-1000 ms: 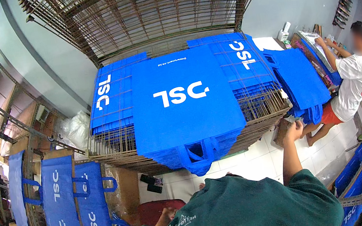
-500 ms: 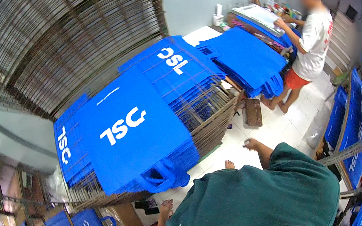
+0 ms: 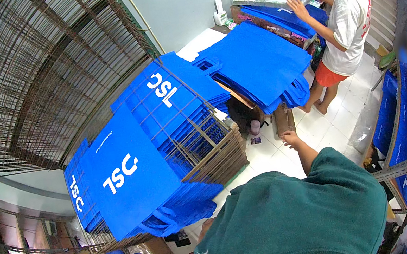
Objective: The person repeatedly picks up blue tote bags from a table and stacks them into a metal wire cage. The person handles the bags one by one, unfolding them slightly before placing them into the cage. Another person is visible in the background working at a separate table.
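Soft Blue Bags on a Rack

The shirt (image 3: 285,214) hides most of the left hand (image 3: 206,227); I cannot tell its grip. The right hand (image 3: 290,139) looks empty, fingers loose and apart. Blue bags (image 3: 137,192) lie piled on wire racks (image 3: 221,157). Each seems light and floppy; grab the handles (image 3: 159,222). Farther, a person (image 3: 345,21) works.

At centre left, a stack of wire racks (image 3: 221,157) carries printed blue bags (image 3: 136,153), some under the wires and a pile on top. Toward the upper right, a tabletop (image 3: 221,28) bears another blue pile (image 3: 257,61), a white sheet (image 3: 198,44) and a white bottle (image 3: 220,16). The tiled floor (image 3: 266,158), right of centre, holds a brown block (image 3: 284,119) and clear plastic (image 3: 363,129)
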`<state>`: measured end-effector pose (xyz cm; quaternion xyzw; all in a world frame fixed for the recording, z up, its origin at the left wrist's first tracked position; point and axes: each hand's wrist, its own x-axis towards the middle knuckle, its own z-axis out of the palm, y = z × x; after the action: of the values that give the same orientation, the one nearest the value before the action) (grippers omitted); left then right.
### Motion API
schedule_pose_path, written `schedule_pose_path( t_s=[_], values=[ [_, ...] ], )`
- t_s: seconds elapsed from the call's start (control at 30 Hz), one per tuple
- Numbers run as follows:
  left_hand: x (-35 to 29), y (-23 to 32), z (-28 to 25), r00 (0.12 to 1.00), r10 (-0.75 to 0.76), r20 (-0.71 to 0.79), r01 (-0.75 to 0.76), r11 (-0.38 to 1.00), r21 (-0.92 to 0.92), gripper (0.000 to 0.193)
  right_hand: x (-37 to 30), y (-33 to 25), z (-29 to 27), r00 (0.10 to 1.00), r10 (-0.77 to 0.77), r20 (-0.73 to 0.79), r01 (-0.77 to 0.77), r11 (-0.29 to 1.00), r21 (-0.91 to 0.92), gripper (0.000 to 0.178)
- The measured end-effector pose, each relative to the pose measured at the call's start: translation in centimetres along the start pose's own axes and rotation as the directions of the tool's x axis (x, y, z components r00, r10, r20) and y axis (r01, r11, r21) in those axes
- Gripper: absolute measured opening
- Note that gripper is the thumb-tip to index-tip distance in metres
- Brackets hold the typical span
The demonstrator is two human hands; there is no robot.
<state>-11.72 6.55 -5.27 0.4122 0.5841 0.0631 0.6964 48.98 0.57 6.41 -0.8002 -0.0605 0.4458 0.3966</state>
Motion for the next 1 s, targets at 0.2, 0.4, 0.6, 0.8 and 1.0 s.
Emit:
schedule_pose_path(
  t_s=[0.2, 0.4, 0.6, 0.8, 1.0],
  values=[
    [-0.2, 0.2, 3.0, 0.998, 0.008, -0.055, -0.011, 0.998, -0.058, 0.051, 5.8, -0.9, -3.4, 0.963, -0.265, -0.055, 0.27, 0.927, 0.261, 0.025],
    [0.5, -2.9, 4.1, 0.994, 0.013, -0.112, -0.032, 0.985, -0.17, 0.049, 11.2, -7.5, -6.8, 0.888, -0.322, -0.327, 0.458, 0.566, 0.686, 0.018],
    [-1.0, -4.5, 1.6, 0.997, 0.032, 0.077, 0.042, 0.606, -0.795, 0.048, 10.4, -15.3, -12.6, 0.954, -0.138, -0.266, 0.295, 0.268, 0.917, 0.093],
    [-9.7, -3.2, 2.1, 0.866, -0.041, -0.498, 0.189, 0.949, 0.25, 0.04, 11.2, -19.2, -14.1, 0.956, -0.271, -0.115, 0.097, -0.079, 0.992, 0.115],
    [-14.3, -2.0, 3.2, 0.838, -0.136, -0.529, 0.323, 0.904, 0.279, 0.038, 23.9, -17.1, -16.6, 0.976, -0.173, 0.131, -0.063, 0.35, 0.935, 0.053]
  ],
)
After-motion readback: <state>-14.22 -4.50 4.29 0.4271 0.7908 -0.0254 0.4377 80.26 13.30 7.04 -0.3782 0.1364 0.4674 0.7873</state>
